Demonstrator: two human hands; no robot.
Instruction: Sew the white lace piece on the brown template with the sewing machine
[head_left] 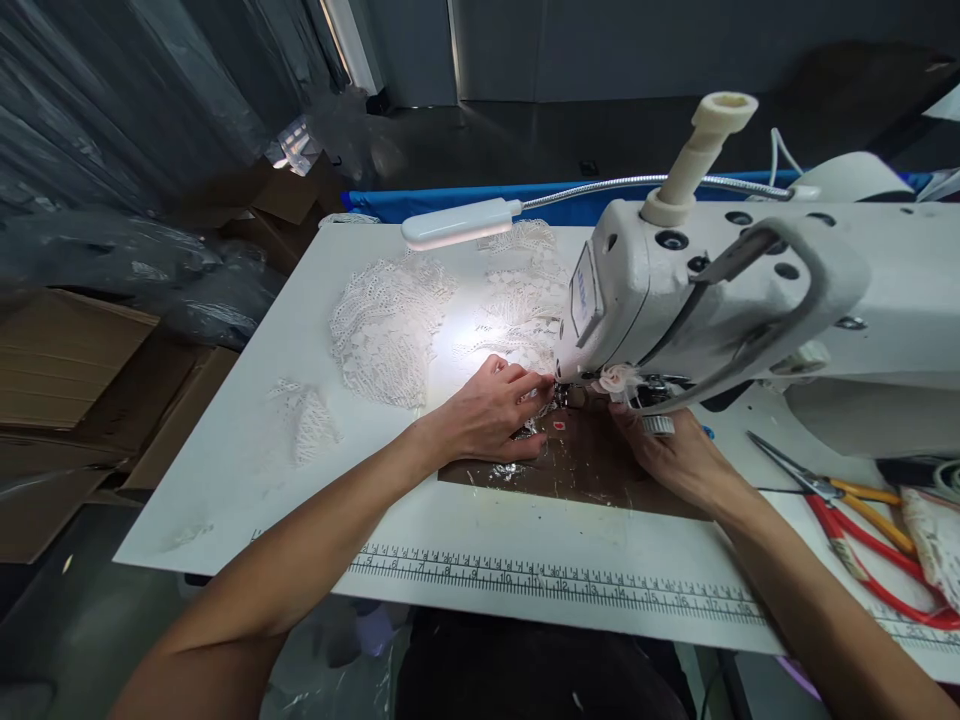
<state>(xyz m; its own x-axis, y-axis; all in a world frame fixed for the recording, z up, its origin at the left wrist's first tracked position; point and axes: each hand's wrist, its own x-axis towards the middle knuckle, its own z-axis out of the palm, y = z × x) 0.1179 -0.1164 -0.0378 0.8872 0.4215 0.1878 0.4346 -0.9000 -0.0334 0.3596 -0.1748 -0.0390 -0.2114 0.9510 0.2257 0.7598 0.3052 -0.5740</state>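
A white sewing machine (611, 290) stands on the right, with its needle area low at its left end. My left hand (495, 410) lies just left of the needle, fingers bent and apart, the thumb set off from them. Beneath its fingers a small whitish, shiny piece (527, 432) shows, too covered to name. My right hand (671, 455) reaches in from the right beside the needle. Its fingertips are hidden behind the machine's parts and a knurled knob (658, 426). Under both hands lies a brown sheet (592, 480) with shiny clear patches. A pale fabric flower (616, 379) hangs on the machine head.
White lace pieces lie in heaps, one lace heap (390, 335) left, another (525, 290) behind the needle. A small lace piece (311, 425) lies nearer. A lamp (459, 224) hangs above. Scissors (817, 483) and red-handled pliers (862, 560) lie right. Cardboard boxes (67, 350) stand left.
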